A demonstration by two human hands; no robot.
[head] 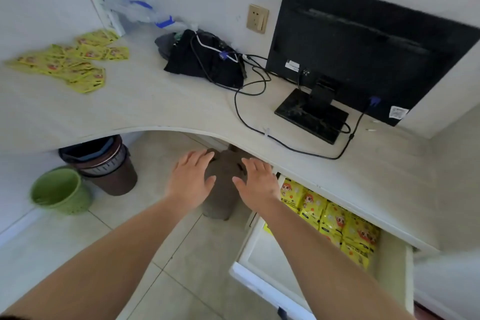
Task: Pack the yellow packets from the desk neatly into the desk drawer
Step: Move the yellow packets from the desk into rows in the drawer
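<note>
A loose heap of yellow packets [75,61] lies on the desk [145,101] at the far left, by the wall. More yellow packets [335,221] stand in rows inside the white drawer [262,286], which is pulled out under the desk at the lower right. My left hand [191,180] and my right hand [257,184] hover side by side in front of the desk edge, palms down, fingers spread, holding nothing. My right hand is just left of the drawer's near corner.
A black monitor [363,54] with trailing cables stands at the back right, a black bag [205,60] in the middle. Under the desk are a brown bin [109,166], a green bin [59,191] and a brown stool [223,184].
</note>
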